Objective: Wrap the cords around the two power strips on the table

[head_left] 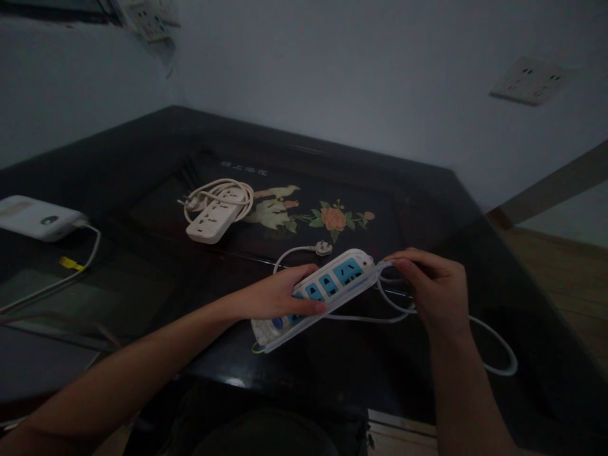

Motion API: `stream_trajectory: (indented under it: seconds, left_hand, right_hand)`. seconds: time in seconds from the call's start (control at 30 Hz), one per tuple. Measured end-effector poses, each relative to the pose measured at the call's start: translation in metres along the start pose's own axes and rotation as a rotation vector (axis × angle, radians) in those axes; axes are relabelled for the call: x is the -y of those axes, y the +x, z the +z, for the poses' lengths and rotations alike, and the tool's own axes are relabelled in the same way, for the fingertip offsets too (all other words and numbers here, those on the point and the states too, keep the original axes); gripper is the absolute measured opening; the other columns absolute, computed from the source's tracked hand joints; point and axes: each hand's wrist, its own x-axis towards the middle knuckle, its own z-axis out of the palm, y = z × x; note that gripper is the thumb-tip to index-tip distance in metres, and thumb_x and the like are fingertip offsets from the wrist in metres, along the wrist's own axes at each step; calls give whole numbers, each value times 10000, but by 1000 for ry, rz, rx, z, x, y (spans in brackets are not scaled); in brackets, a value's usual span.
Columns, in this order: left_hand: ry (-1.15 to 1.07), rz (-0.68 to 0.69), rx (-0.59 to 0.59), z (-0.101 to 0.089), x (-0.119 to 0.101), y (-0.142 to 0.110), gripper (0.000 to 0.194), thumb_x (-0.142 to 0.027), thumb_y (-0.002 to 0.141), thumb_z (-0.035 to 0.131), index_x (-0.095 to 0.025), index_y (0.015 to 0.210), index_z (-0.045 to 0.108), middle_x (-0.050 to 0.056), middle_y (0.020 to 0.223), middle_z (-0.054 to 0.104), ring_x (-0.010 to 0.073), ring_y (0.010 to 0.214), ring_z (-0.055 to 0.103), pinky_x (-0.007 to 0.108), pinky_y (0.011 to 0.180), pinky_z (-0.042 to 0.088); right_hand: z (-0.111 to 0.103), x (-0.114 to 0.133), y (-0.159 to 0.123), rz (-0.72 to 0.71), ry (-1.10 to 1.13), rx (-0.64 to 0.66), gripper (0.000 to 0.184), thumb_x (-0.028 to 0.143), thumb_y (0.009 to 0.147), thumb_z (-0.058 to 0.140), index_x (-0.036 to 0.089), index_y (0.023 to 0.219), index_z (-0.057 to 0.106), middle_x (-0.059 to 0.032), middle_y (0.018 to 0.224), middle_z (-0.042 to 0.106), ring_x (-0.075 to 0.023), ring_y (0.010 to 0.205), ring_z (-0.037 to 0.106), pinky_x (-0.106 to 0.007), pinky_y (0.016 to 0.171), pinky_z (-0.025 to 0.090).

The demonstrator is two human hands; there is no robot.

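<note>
A white power strip (pixel 332 285) with blue socket faces is held tilted over the near part of the table. My left hand (pixel 280 294) wraps around its middle, thumb on the far side and fingers across the sockets. Along its near side runs a thin, pale back cover (pixel 313 322), slightly apart from the body. My right hand (pixel 432 285) pinches this cover at the strip's far right end; its fingertips partly hide the contact. A short yellow-green wire (pixel 258 349) pokes out at the lower left end. The white cord (pixel 365 320) loops behind, with its plug (pixel 323 248) lying beyond the strip.
A second power strip (pixel 213 218) with its cord coiled on it lies farther back on the dark glossy table (pixel 190 285). At left sits a white power bank (pixel 40 217) with a cable (pixel 92 250). Wall sockets (pixel 532 81) are at the upper right.
</note>
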Motion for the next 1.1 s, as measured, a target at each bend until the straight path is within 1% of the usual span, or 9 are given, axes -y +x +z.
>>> stream_trajectory:
  seconds: [0.1,0.23,0.37,0.47,0.57,0.7,0.8,0.97,1.1]
  left_hand:
    - [-32,-2,1,0,1,1,506,-448,767,687,-170,1153,513,68,1137,621,222,1007,595,344,848,484]
    - [-44,-24,32,1,1,1,559,-421,708,748,-167,1143,505,74,1109,636,235,996,606,353,835,493]
    - [-5,-21,26,1,-1,0,514,-427,751,705,-164,1148,510,77,1093,636,229,996,604,351,844,490]
    - [-21,-17,29,0,-3,0,483,-421,772,682,-156,1138,509,88,1119,628,225,1011,597,360,864,485]
    - [-39,-21,26,0,-2,0,492,-425,784,669,-160,1162,498,92,1134,627,224,1009,598,375,869,482]
    - [-76,-19,20,0,1,1,534,-441,763,688,-161,1173,491,90,1110,635,227,985,607,374,841,489]
    - [-75,-16,16,0,1,1,518,-443,769,684,-161,1162,497,82,1086,636,219,963,608,360,820,491]
    - [-4,0,6,1,-2,0,450,-455,779,670,-172,1097,523,59,1088,626,212,970,598,317,797,487]
    - [97,30,20,2,-4,-1,423,-440,769,685,-173,1059,530,33,997,626,196,911,598,281,749,483]
  right_hand:
    - [1,1,-1,0,-22,-35,87,214,758,683,247,728,758,2,680,705,-140,592,616,-247,516,452]
    - [4,2,-1,7,-50,-86,81,214,746,687,247,718,756,3,683,712,-148,606,624,-258,533,454]
    - [6,1,-1,-1,-30,-96,97,201,750,682,256,721,757,10,694,716,-146,627,631,-257,559,461]
    - [4,0,-2,-9,-19,-89,92,204,759,683,250,731,757,8,690,706,-141,614,619,-252,541,448]
    - [3,-1,-2,-19,-5,-109,76,218,757,691,243,726,755,3,677,695,-144,599,606,-254,521,435]
    - [2,-1,-2,-24,-3,-114,75,227,760,697,258,729,757,8,676,695,-139,594,599,-248,507,422]
    - [3,-1,-2,-26,-11,-109,78,232,764,694,264,728,756,10,679,697,-138,598,601,-250,512,426]
    - [2,1,-2,-43,-48,-78,92,214,762,685,263,731,757,8,681,700,-147,614,612,-262,534,451]
    - [0,3,-1,-94,3,5,141,163,763,674,273,741,759,14,681,696,-141,627,598,-264,560,446]
